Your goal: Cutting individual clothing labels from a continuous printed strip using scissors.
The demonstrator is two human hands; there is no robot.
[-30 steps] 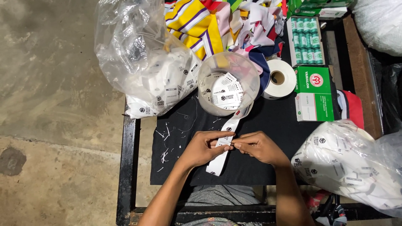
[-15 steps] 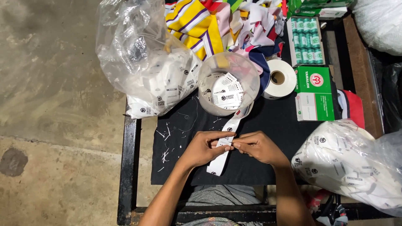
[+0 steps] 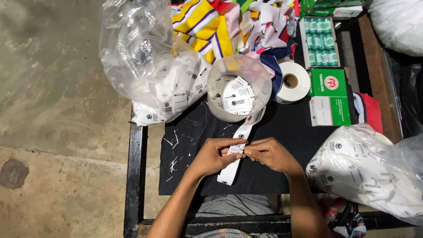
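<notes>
- The left hand (image 3: pixel 216 155) and right hand (image 3: pixel 269 154) meet just below the clear round tub (image 3: pixel 239 88), fingertips pinched on a white strip of labels (image 3: pixel 240 134) from either side.
- The strip runs out of the tub's lower edge, passes between the two hands and ends on the black mat (image 3: pixel 264 132) below them.
- Both hands are closed on the strip; neither is free.
- To do this step well, I judge the pinch should sit right at the seam between two labels, thumbs close together, so the strip parts cleanly rather than skewing.
- Keeping the strip flat and slack from the tub should stop it dragging the tub across the desk (image 3: pixel 134 176).
- Left of the tub lies a clear bag of loose labels (image 3: pixel 145 66); right of the tub stand a white tape roll (image 3: pixel 291 81) and a green box (image 3: pixel 328 97).
- A second bag of labels (image 3: pixel 370 172) sits further right, below that box.
</notes>
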